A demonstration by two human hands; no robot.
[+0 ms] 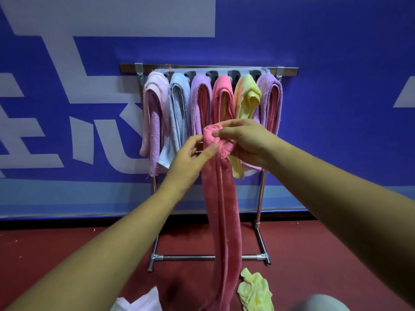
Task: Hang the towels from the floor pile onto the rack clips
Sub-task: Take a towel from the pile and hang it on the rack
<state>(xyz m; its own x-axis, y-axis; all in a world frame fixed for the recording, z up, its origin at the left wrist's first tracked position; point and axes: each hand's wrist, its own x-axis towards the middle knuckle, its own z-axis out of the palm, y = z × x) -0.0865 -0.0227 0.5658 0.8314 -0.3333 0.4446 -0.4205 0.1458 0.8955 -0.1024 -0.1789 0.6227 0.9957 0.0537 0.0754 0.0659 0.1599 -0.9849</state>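
A long pink towel hangs down from both my hands in front of the rack. My right hand grips its bunched top end, fingers curled over the fold. My left hand pinches the same end from the left side. The metal rack stands against the blue wall, and its row of clips holds several towels: light pink, blue, purple, pink, yellow and purple. On the floor below lie a crumpled yellow towel and a white one at the frame's lower edge.
The rack's base bar and feet rest on the red floor. A blue wall with large white lettering stands right behind the rack. A grey rounded shape shows at the bottom right.
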